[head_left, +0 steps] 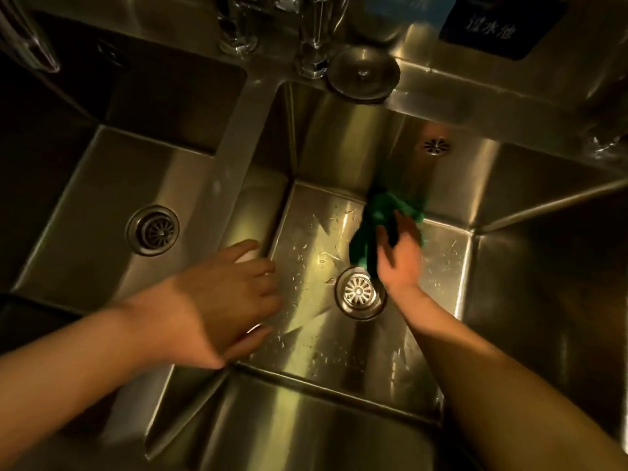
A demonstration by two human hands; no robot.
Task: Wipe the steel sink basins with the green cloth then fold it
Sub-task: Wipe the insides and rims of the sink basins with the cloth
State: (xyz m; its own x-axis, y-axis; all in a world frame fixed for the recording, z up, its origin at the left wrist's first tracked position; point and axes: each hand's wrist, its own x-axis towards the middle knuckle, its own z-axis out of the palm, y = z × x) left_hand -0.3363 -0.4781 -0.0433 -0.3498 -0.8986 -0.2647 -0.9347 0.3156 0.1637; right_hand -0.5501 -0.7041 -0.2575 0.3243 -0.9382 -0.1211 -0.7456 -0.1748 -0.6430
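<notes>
Two steel basins lie below me, split by a steel divider [238, 130]. In the right basin [316, 334], my right hand [399, 256] grips the bunched green cloth [380, 212] and presses it on the wet floor near the back wall, just beyond the drain [358, 292]. My left hand [234, 294] rests palm down on the divider's near end with its fingers spread over the edge of the right basin; it holds nothing. The left basin [85, 205] has its own drain [153, 230].
Chrome tap bases [311, 45] and a round steel strainer lid [363, 73] sit on the back ledge. An overflow grille [436, 146] is set in the right basin's back wall. A dark sign [492, 25] hangs at the upper right. Water drops cover the right basin floor.
</notes>
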